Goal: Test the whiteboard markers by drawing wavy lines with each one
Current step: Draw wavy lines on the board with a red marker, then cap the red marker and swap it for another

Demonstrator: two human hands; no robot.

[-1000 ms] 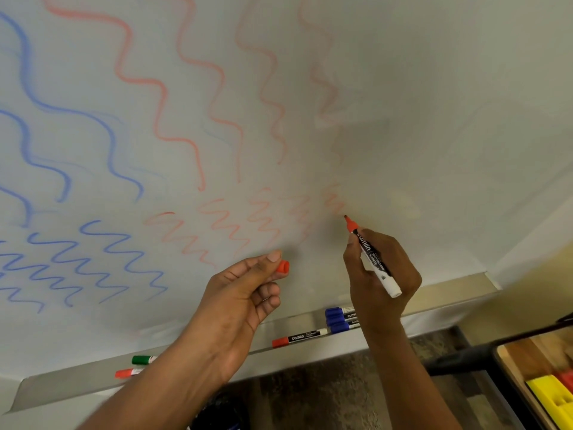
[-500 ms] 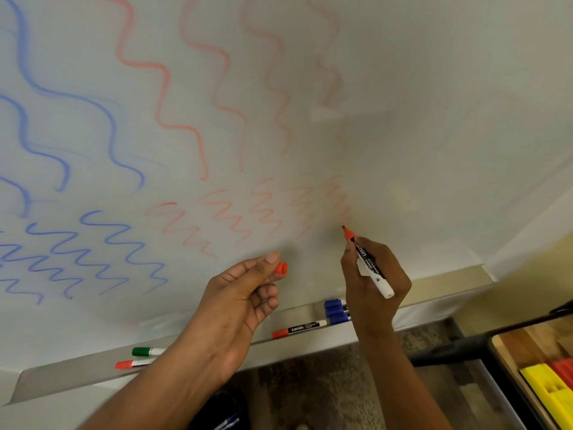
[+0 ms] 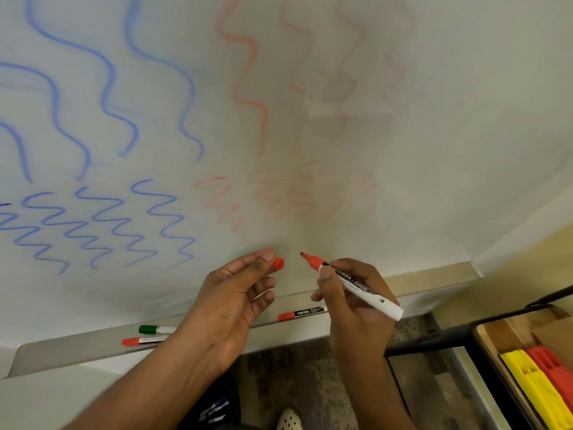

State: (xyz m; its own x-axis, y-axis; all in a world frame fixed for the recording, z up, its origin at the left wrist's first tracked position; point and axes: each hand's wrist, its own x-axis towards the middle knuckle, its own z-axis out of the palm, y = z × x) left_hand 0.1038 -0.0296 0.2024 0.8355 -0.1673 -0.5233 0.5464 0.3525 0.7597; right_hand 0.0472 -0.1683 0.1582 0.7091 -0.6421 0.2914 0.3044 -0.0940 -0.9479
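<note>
Near the whiteboard point(image 3: 434, 119) tray point(image 3: 77, 349), right hand point(image 3: 356, 302) grips uncapped red marker point(image 3: 356, 283), white barrel, tip off the board. Left hand point(image 3: 229, 302) pinches its small red cap point(image 3: 278, 263). Blue, faint red waves above.

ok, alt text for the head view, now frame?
The right hand holds an uncapped red marker, tip aimed at the red cap pinched in the left hand, before a whiteboard of blue and faded red wavy lines. More markers lie on its tray.
</note>
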